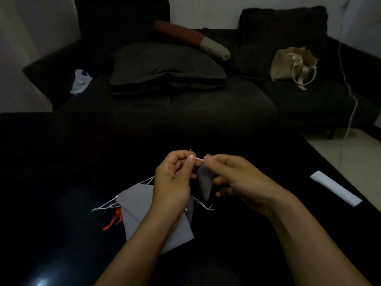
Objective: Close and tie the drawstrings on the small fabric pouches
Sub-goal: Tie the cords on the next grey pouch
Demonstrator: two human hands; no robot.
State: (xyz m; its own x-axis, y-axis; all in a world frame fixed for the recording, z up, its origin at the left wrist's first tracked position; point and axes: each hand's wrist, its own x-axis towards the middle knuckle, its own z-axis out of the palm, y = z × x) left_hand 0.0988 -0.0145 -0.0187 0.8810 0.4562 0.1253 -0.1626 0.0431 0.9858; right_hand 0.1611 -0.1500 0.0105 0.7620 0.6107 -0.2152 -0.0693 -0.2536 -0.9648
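Note:
A small grey pouch (204, 182) hangs between my hands above the black table (82, 162). My left hand (173, 178) pinches its white drawstring (199, 159) between thumb and forefinger. My right hand (233, 176) grips the pouch's gathered top, with the string stretched taut between the two hands. Below my left forearm lie more grey pouches (140, 205) in a loose pile, their white strings (105, 206) trailing left and right. An orange string (114, 220) sticks out from under the pile.
A white folded strip (336, 187) lies near the table's right edge. Behind the table stands a dark sofa (206, 100) with cushions, a beige tote bag (292, 65), a white plastic bag (80, 81) and a white cable (350, 89) hanging at its right.

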